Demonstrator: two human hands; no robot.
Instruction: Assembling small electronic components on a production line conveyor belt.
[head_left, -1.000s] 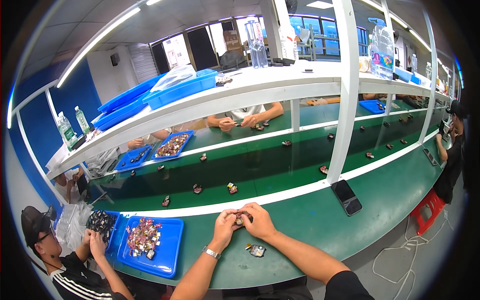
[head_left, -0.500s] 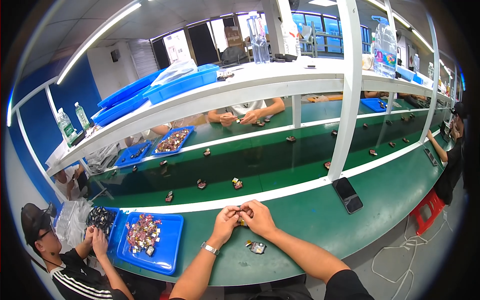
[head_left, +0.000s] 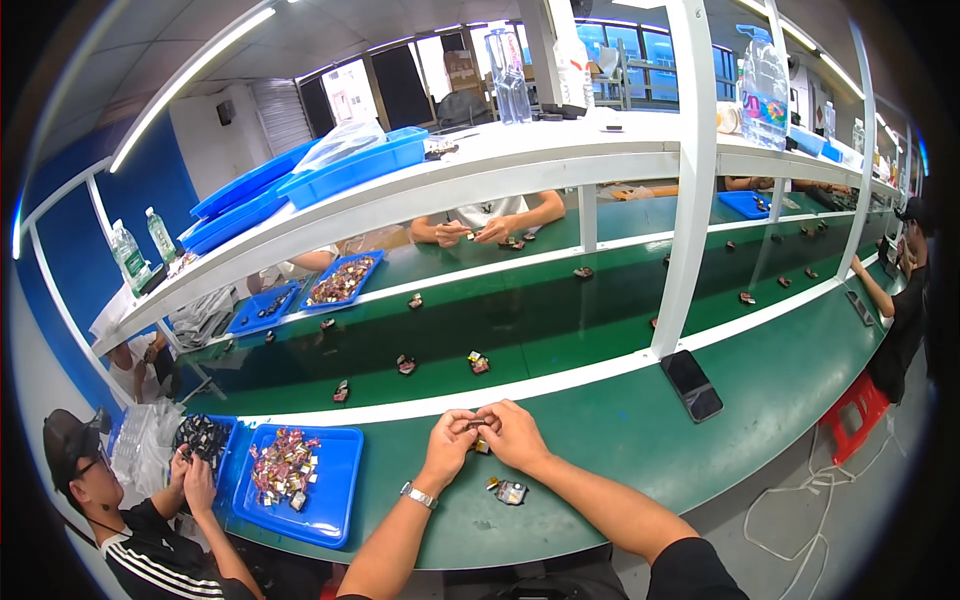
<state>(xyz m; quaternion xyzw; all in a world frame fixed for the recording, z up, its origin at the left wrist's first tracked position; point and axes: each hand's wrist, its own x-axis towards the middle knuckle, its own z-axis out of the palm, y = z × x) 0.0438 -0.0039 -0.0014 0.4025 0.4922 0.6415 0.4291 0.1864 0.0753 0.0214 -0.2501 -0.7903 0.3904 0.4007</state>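
Green worktop (head_left: pixel 590 450): blue tray (head_left: pixel 338 512) holds reddish parts (head_left: pixel 283 464), neighbouring tray (head_left: pixel 229 452) black ones (head_left: pixel 202 436).

1. The phone (head_left: pixel 692 386) lies on the bench (head_left: pixel 600 450), just beside the foot of a post (head_left: pixel 684 220).
2. Left of the phone, your left hand (head_left: pixel 452 443) and right hand (head_left: pixel 514 437) meet around a small part (head_left: pixel 477 424).
3. Left of the phone and nearer you, a loose assembly (head_left: pixel 511 492) lies on the bench.
4. Far left of the phone, a tray (head_left: pixel 335 520) holds a heap of parts (head_left: pixel 284 466).
5. Behind the phone, scattered pieces (head_left: pixel 479 362) lie on the belt (head_left: pixel 540 365).
6. Above and behind the phone, a shelf (head_left: pixel 450 178) carries bottles (head_left: pixel 765 95) and stacked trays (head_left: pixel 355 172).
7. Right of the phone, beyond the bench's edge, stands a stool (head_left: pixel 852 415).
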